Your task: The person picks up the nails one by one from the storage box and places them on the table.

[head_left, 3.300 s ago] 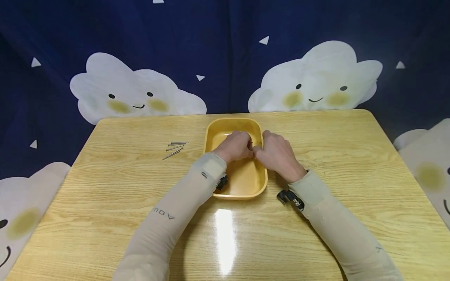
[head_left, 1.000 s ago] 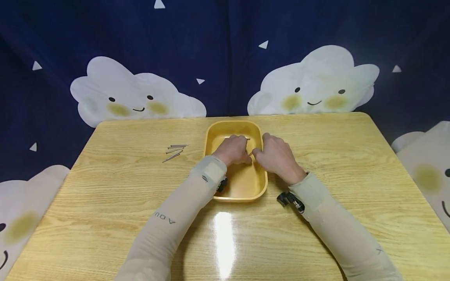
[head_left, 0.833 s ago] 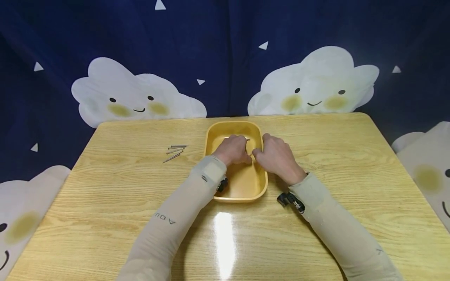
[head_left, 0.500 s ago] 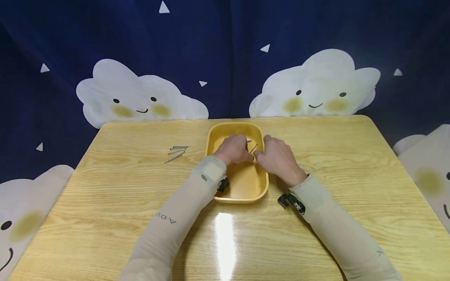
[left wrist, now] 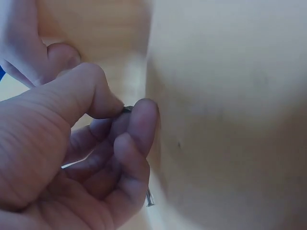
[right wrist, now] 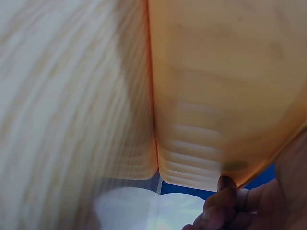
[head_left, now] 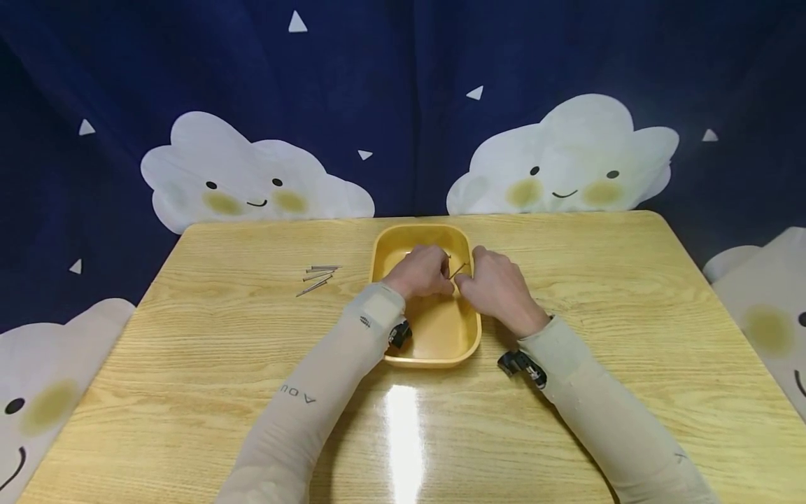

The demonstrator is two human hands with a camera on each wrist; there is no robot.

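Observation:
A yellow plastic tray [head_left: 434, 343] stands on the table in the head view. Inside it, my left hand [head_left: 420, 271] pinches a nail [head_left: 457, 271] that slants up from its fingertips toward the right wall. In the left wrist view the nail's dark end [left wrist: 127, 109] shows between thumb and index finger. Another nail [left wrist: 149, 199] sticks out below the curled fingers; its other end is hidden. My right hand [head_left: 500, 288] grips the tray's right rim, thumb on the inner side. Its fingers [right wrist: 223, 203] lie against the outer wall in the right wrist view.
Several loose nails [head_left: 317, 278] lie on the wooden table [head_left: 208, 336] left of the tray. A dark blue curtain [head_left: 403, 91] with white clouds hangs behind the table's far edge.
My left hand has shifted slightly within the tray, and a slanting nail has come into sight at its fingertips. The right hand keeps its grip on the rim. The head view has tilted slightly.

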